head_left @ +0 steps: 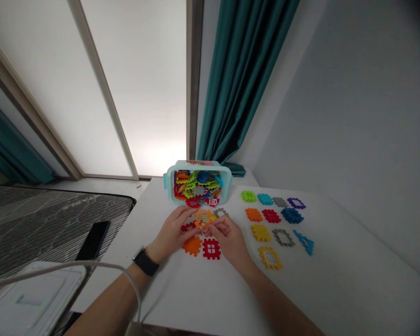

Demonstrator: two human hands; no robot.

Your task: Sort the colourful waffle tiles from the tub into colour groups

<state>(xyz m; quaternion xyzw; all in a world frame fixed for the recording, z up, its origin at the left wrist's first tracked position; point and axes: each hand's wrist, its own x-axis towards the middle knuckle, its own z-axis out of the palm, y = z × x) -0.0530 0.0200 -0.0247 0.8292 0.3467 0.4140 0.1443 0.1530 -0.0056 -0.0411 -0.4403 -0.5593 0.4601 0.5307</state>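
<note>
My left hand (171, 233), with a dark watch at the wrist, grips an orange toothed puzzle tile (199, 219) between thumb and fingers. From the other side, my right hand (231, 241) is closed in a pinch at the tile's lower right edge. A small pale piece shows near those fingertips, too small to name. Just below the hands lie a plain orange tile (192, 246) and a red window tile (211, 249). Grey, red and yellow tiles are partly hidden behind the fingers.
A light-blue tub (227, 184) full of colourful tiles lies open on the white table (185, 298). To the right, sorted tiles and stacks include a yellow one (261, 233) and a blue stack (292, 215). A pale cable (91, 264) crosses near my left forearm.
</note>
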